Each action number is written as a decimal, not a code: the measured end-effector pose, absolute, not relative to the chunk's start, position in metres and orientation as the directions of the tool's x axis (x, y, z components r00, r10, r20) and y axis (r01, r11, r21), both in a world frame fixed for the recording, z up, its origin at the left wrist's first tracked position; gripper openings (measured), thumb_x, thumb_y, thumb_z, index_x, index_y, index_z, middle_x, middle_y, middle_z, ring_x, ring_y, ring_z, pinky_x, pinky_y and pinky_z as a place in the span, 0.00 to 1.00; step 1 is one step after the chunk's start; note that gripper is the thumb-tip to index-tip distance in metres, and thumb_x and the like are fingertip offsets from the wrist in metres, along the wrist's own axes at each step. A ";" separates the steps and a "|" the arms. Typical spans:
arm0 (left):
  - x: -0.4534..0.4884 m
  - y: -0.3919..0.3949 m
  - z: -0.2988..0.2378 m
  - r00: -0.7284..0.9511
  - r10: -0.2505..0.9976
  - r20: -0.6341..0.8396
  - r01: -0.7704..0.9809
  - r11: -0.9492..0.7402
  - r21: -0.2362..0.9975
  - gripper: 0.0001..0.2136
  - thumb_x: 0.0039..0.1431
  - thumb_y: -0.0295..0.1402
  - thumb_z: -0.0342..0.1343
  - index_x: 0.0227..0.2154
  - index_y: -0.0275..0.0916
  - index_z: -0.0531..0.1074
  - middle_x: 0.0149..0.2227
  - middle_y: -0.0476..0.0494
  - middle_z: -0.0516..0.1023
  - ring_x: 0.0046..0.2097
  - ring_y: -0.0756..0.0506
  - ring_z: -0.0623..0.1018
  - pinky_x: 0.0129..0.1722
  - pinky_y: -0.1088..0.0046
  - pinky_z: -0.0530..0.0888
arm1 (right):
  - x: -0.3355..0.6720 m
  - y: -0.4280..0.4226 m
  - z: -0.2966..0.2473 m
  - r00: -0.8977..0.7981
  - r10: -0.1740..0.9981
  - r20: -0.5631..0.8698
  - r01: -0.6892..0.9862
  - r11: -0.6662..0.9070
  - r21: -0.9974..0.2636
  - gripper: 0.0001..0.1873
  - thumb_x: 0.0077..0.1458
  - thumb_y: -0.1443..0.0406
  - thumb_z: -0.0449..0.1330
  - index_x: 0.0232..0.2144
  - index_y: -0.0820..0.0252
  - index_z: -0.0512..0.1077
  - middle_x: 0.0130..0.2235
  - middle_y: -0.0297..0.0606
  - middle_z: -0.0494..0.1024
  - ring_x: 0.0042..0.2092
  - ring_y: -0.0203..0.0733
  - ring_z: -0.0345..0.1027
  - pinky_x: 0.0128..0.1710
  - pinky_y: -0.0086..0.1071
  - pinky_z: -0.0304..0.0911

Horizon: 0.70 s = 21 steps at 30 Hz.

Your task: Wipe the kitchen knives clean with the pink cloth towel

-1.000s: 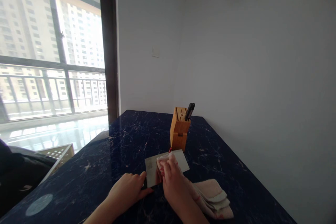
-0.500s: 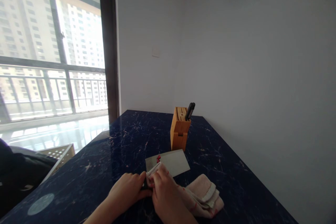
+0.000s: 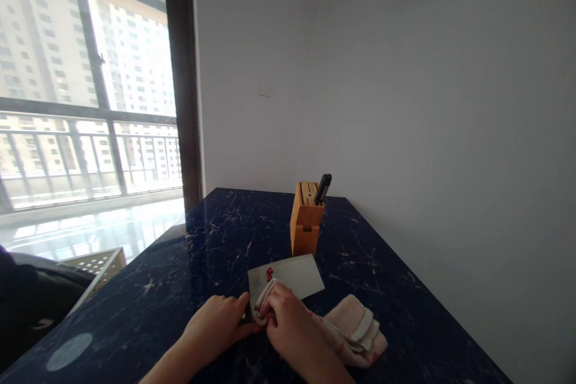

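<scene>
My left hand point(image 3: 220, 321) is closed around the dark handle of a cleaver, with only a bit of the handle showing between thumb and fingers. The cleaver's broad, pale blade point(image 3: 299, 276) points away to the right, and a red mark shows on it near the handle end. In my right hand point(image 3: 288, 318) a bunched part of a pinkish-white towel point(image 3: 351, 321) is pinched against the blade near the handle. The rest of the towel, with red marks, trails out folded onto the table to the right of that hand.
A wooden knife block point(image 3: 306, 225) stands just beyond the blade, with a black-handled tool point(image 3: 323, 188) in it. The dark blue marbled table point(image 3: 243, 228) meets the wall at the back. A pale round patch point(image 3: 69, 351) and a perforated crate point(image 3: 101, 267) are at left.
My right hand has shifted slightly right with the towel, and the towel's folded part has moved a little right too. The left hand keeps its grip on the handle.
</scene>
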State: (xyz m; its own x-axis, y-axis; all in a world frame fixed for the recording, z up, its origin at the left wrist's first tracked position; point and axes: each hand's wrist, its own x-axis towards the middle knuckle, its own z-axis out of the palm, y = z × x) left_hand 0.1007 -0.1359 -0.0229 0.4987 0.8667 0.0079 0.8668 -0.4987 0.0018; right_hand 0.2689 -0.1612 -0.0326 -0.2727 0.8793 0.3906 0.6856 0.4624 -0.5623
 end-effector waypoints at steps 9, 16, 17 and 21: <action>0.100 -0.137 -0.021 0.507 0.862 0.008 0.862 -0.507 -0.010 0.28 0.54 0.56 0.37 0.38 0.37 0.69 0.30 0.38 0.78 0.33 0.35 0.77 0.30 0.63 0.70 | 0.301 -0.139 -0.039 -0.072 0.894 0.442 0.864 0.278 -0.421 0.12 0.39 0.78 0.50 0.23 0.58 0.66 0.32 0.35 0.69 0.36 0.37 0.63 0.37 0.27 0.58; 0.100 -0.137 -0.022 0.492 0.871 -0.002 0.871 -0.492 0.007 0.28 0.54 0.56 0.37 0.39 0.37 0.69 0.31 0.38 0.78 0.34 0.36 0.77 0.32 0.65 0.70 | 0.337 -0.117 -0.051 0.070 0.866 0.496 0.922 0.134 -0.364 0.08 0.44 0.76 0.52 0.24 0.60 0.66 0.31 0.39 0.69 0.37 0.41 0.63 0.40 0.31 0.57; 0.100 -0.137 -0.022 0.493 0.870 -0.003 0.870 -0.493 0.010 0.28 0.54 0.56 0.37 0.39 0.37 0.68 0.31 0.38 0.78 0.34 0.36 0.77 0.32 0.65 0.70 | 0.340 -0.115 -0.053 0.089 0.862 0.499 0.924 0.115 -0.364 0.09 0.43 0.76 0.51 0.25 0.61 0.67 0.32 0.40 0.69 0.37 0.41 0.63 0.40 0.32 0.57; 0.100 -0.136 -0.025 0.503 0.864 0.011 0.864 -0.503 0.008 0.27 0.55 0.55 0.37 0.39 0.37 0.69 0.31 0.38 0.78 0.33 0.36 0.77 0.32 0.65 0.70 | 0.348 -0.110 -0.058 0.131 0.843 0.521 0.925 0.085 -0.371 0.14 0.41 0.78 0.50 0.30 0.62 0.68 0.34 0.42 0.69 0.40 0.43 0.63 0.42 0.34 0.57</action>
State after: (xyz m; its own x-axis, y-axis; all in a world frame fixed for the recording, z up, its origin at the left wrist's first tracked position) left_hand 0.0998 -0.1360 -0.0247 0.5034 0.8640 0.0111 0.8640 -0.5035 0.0077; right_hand 0.3475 -0.1096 -0.0580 0.1312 0.8432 0.5213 0.9248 0.0853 -0.3707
